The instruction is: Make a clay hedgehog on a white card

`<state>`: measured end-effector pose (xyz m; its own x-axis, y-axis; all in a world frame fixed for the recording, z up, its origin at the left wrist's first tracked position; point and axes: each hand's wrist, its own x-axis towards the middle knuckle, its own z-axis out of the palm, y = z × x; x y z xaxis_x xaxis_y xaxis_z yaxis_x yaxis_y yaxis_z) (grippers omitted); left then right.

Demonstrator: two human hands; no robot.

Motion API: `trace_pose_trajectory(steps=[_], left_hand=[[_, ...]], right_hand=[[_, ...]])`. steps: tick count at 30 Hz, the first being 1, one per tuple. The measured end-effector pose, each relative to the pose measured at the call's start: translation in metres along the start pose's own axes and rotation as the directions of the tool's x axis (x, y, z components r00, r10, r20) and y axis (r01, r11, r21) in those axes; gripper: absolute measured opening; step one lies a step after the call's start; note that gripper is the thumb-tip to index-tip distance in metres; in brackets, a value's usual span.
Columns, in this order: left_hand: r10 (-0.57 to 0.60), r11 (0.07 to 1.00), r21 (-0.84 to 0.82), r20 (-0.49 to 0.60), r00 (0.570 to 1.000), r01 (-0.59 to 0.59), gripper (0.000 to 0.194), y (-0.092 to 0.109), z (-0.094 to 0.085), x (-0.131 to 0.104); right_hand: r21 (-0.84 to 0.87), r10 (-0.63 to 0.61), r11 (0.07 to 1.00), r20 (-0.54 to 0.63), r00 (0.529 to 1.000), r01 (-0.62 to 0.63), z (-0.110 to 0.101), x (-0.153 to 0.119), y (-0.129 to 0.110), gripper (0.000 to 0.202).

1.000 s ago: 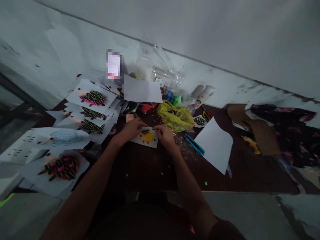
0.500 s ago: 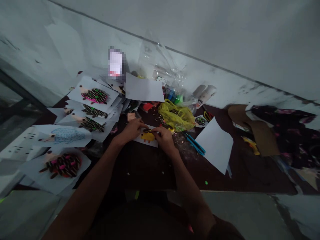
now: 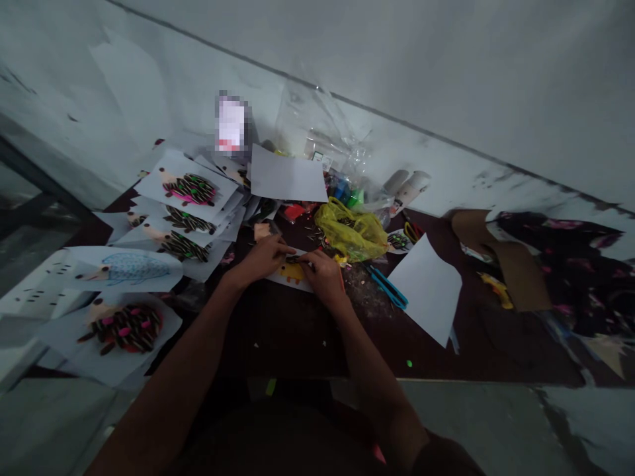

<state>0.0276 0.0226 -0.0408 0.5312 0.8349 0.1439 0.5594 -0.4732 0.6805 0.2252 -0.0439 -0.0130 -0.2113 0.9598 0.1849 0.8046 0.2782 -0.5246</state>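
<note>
On the dark table before me lies a small white sheet (image 3: 303, 287) bearing a flat yellow animal shape (image 3: 292, 272). Dark striped seeds (image 3: 292, 260), like sunflower seeds, sit along the shape's upper side. My left hand (image 3: 265, 258) rests at the sheet's left and top edge, fingers stretched out over it. From the right, my right hand (image 3: 325, 274) reaches over the shape with thumb and finger pinched on a dark seed. Its palm covers the sheet's right end. Just behind my left hand is a peach-coloured block (image 3: 261, 231), perhaps modelling clay.
A yellow plastic bag (image 3: 352, 231) with seeds stands behind my right hand. Blue-handled scissors (image 3: 389, 287) and a blank sheet (image 3: 426, 291) lie right. Seed-covered hedgehog pictures (image 3: 188, 188) are stacked left. Behind are another sheet (image 3: 289, 175) and clear plastic bags (image 3: 317, 119).
My right hand has shifted slightly left and turned over the yellow shape, covering more of it. The left hand stays nearly in place.
</note>
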Motion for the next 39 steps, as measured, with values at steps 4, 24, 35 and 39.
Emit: trace_pose_trajectory(steps=[4,24,35,39], left_hand=[[0.028,0.999,-0.044,0.015,0.999,-0.028,0.032,0.0,-0.005,-0.003],[0.011,0.999,-0.03,0.022,1.0,-0.01,0.022,-0.003,-0.001,0.001],[0.01,1.0,-0.017,0.03,0.999,-0.01,0.022,-0.001,-0.002,0.002],[0.014,1.0,-0.027,0.026,1.0,-0.014,0.021,0.0,-0.002,0.001]], right_hand=[[-0.016,-0.006,1.0,-0.021,1.0,0.005,0.004,0.0,0.001,0.02],[-0.178,-0.008,0.984,0.028,1.0,0.013,0.007,0.0,-0.004,0.021],[-0.289,0.039,0.957,0.083,0.996,-0.013,0.005,0.001,-0.011,0.022],[-0.219,0.003,0.976,0.016,1.0,0.001,0.002,-0.001,-0.008,0.022]])
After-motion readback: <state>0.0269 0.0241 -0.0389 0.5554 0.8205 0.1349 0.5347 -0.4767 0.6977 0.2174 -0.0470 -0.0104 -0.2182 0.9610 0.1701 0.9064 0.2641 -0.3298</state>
